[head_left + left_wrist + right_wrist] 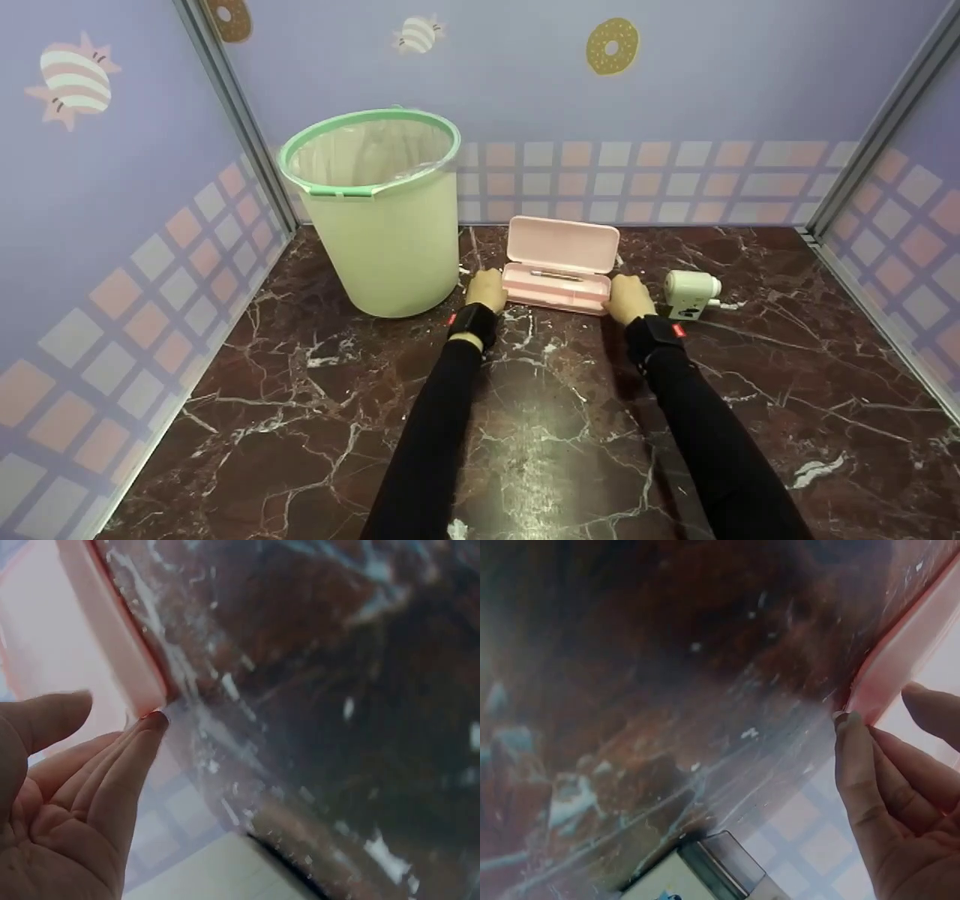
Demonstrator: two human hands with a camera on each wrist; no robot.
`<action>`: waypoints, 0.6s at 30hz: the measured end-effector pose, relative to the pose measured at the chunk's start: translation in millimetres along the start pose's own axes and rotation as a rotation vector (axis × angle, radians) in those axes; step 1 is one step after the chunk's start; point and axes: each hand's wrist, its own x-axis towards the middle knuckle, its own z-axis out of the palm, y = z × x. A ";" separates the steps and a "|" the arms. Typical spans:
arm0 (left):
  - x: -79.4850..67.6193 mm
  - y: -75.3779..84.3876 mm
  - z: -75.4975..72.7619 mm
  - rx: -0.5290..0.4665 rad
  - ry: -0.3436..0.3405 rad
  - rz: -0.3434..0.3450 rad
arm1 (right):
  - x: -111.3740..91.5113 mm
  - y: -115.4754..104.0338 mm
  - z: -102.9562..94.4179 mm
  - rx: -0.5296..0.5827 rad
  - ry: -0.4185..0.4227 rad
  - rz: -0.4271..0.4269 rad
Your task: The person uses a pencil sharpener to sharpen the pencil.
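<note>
A pink pencil case (555, 298) lies on the dark marbled table with its lid (562, 244) raised at the back. A slim pencil-like stick (556, 275) lies inside. My left hand (487, 290) is at the case's left end; in the left wrist view its straight fingers (112, 780) touch the end, with the thumb apart over the case. At the opposite end my right hand (628, 298) touches the case with slightly bent fingertips (851, 724), its thumb also held apart from the fingers. To the right of that hand stands a pale green crank pencil sharpener (686, 289).
A tall pale green bin (386, 247) with a clear liner stands behind and left of my left hand. White crumbs are scattered on the marbled tabletop (525, 420). Purple patterned walls (525, 82) enclose the back and both sides.
</note>
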 end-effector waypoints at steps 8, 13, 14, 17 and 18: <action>-0.8 -4.4 1.9 0.031 0.019 0.002 | 1.0 1.5 4.9 0.041 0.047 -0.014; -6.4 -2.1 -1.4 0.058 0.001 -0.009 | -3.1 0.6 2.5 0.042 0.041 -0.025; -8.3 -1.2 -2.2 0.058 0.001 -0.010 | -4.5 -0.6 1.3 0.041 0.035 -0.026; -14.9 0.9 -5.2 0.065 -0.002 -0.012 | -6.4 -4.3 -2.3 0.026 -0.011 -0.031; -17.3 1.4 -6.2 0.068 -0.004 -0.015 | -5.9 -5.0 -2.3 0.018 -0.030 -0.030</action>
